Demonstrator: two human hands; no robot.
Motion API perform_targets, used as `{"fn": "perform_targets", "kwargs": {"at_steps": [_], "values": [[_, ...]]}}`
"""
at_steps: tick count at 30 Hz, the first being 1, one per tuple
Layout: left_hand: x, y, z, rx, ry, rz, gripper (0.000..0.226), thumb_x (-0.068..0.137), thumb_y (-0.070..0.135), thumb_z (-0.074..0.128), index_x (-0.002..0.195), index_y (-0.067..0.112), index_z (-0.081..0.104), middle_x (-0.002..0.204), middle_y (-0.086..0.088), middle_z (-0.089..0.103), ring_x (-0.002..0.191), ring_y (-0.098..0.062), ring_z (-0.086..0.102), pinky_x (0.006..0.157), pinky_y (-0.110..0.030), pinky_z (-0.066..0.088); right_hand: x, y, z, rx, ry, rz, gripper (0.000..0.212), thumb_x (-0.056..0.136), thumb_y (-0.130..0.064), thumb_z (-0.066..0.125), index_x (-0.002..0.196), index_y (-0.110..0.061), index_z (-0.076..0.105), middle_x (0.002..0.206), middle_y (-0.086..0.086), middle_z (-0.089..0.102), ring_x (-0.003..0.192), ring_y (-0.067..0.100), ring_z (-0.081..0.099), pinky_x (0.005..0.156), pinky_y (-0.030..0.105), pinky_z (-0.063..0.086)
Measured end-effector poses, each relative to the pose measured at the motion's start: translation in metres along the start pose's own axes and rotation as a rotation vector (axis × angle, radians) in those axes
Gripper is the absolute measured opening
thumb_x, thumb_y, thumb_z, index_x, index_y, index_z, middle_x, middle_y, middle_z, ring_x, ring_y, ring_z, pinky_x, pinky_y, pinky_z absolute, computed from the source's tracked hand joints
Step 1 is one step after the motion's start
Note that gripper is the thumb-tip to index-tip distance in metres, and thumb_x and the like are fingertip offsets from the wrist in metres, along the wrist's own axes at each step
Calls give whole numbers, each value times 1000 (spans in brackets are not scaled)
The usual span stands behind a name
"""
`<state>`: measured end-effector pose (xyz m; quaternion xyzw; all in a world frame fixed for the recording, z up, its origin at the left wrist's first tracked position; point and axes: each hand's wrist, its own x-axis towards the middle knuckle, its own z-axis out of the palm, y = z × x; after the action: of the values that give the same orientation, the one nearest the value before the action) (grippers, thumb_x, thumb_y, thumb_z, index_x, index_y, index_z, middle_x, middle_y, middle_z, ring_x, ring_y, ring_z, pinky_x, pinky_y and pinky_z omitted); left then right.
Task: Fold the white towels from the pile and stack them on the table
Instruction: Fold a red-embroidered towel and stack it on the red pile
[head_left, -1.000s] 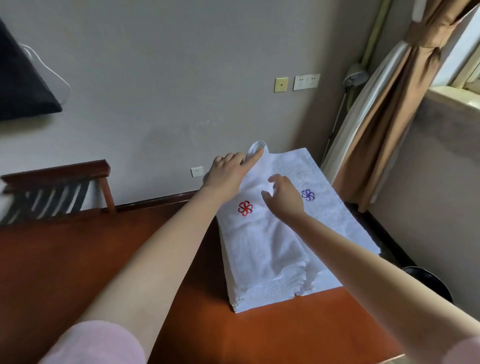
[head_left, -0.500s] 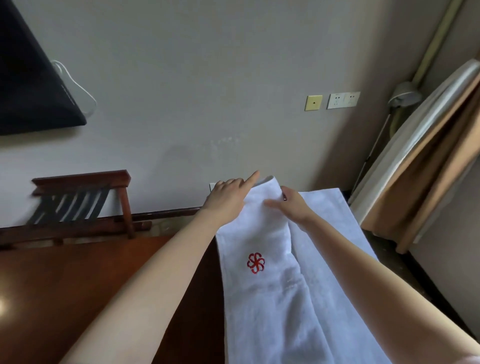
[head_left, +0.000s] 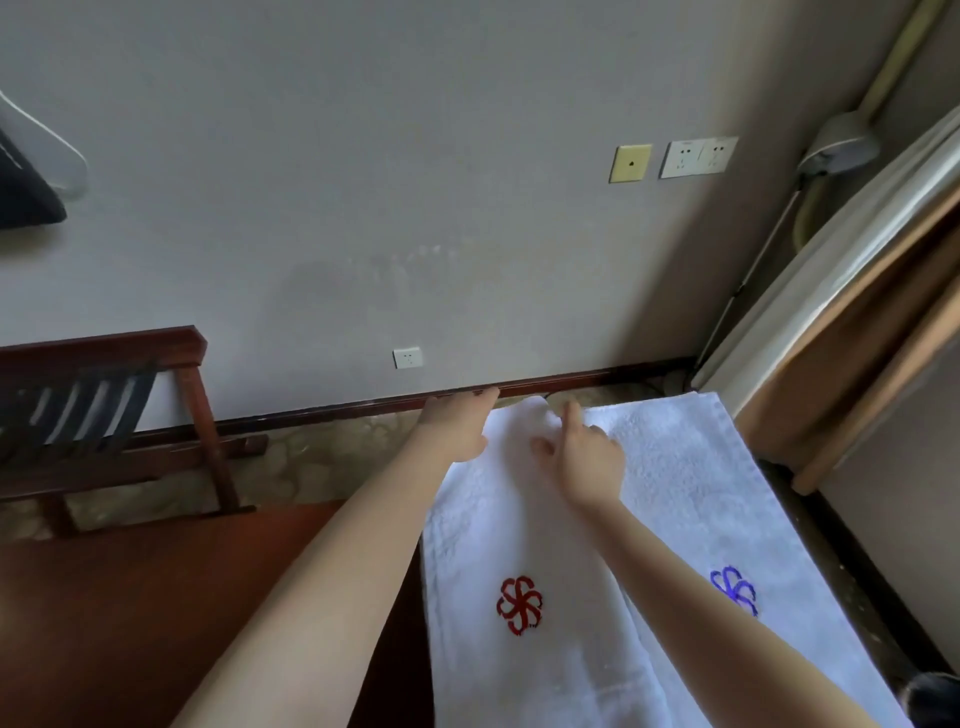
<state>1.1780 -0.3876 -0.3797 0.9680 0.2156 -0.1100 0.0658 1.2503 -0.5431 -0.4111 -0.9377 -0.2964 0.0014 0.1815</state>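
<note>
A white towel with a red flower emblem (head_left: 519, 605) hangs raised in front of me, over the right part of the table. My left hand (head_left: 457, 428) holds its far left corner. My right hand (head_left: 584, 454) pinches the same far edge a little to the right, and the cloth bunches between the two hands. Under and to the right of it lies another white towel with a blue flower emblem (head_left: 732, 592), the top of the pile. The lower part of the pile is out of view.
The dark red wooden table (head_left: 156, 623) stretches to the left of the towels. A wooden slatted rack (head_left: 104, 415) stands by the wall at left. A brown curtain (head_left: 857, 364) hangs at right, and a black bin (head_left: 935, 699) sits at the bottom right corner.
Both hands took the far edge of the red-flower towel and lifted it off the pile toward me. The blue-flower towel beneath shows again on the right.
</note>
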Motion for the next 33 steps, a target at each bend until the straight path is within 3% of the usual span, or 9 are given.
{"fn": "perform_targets", "kwargs": {"at_steps": [2,5,10,15,18,20,23,26,33], "values": [[5,1,5,81,9,-62,51,86,36,63,126,16,39,118,-6,57,110,-27,54,83,-35,37,1,2,6,-78,-11,-19,36,91,-35,47,118,-13,42,87,4,65,88,26,58,64,33,30],[0,4,16,162,183,-141,74,81,50,65,139,19,30,132,-5,46,121,-26,42,97,-41,32,1,0,10,-155,-26,-62,39,91,-31,43,126,-14,39,94,1,64,90,25,57,65,33,31],[-55,16,48,-325,413,-446,80,90,49,52,151,15,13,157,-7,10,143,-27,13,110,-44,24,-6,-7,2,-239,-44,-89,52,93,-28,39,141,-12,28,96,4,65,93,26,54,68,34,29],[-110,41,83,-545,234,-519,73,96,53,36,153,22,4,160,-11,0,146,-27,7,110,-47,24,-35,-4,-7,-240,-45,-116,61,93,-31,40,147,-12,19,88,2,66,92,25,54,71,35,30],[-110,45,83,-463,184,-468,67,96,56,33,152,34,3,160,-9,-6,146,-28,4,113,-48,20,-46,-3,-16,-203,11,-164,69,91,-21,40,153,-20,10,81,0,61,82,25,53,70,36,33],[-102,44,79,-371,212,-413,65,96,56,33,151,37,5,160,-6,-6,147,-28,0,115,-49,17,-46,0,-19,-205,68,-174,66,91,-17,40,152,-23,17,81,1,59,77,26,52,67,35,30],[-90,40,81,-315,160,-349,62,96,56,29,151,38,5,160,0,-7,147,-26,-6,116,-50,12,-47,9,-14,-286,-3,-130,53,96,-19,34,148,-23,27,97,2,63,88,27,55,73,36,32],[-87,35,89,-330,106,-358,63,95,58,27,150,39,6,160,2,-9,147,-27,0,114,-51,17,-47,10,-4,-366,-86,-95,49,99,-22,30,148,-21,23,110,5,63,100,29,55,84,39,35],[-114,39,87,-499,122,-413,69,94,57,35,151,36,1,159,-3,-16,146,-28,5,109,-47,25,-65,8,-16,-376,-114,-120,64,93,-22,34,153,-17,10,91,1,65,93,25,52,78,36,30]]}}
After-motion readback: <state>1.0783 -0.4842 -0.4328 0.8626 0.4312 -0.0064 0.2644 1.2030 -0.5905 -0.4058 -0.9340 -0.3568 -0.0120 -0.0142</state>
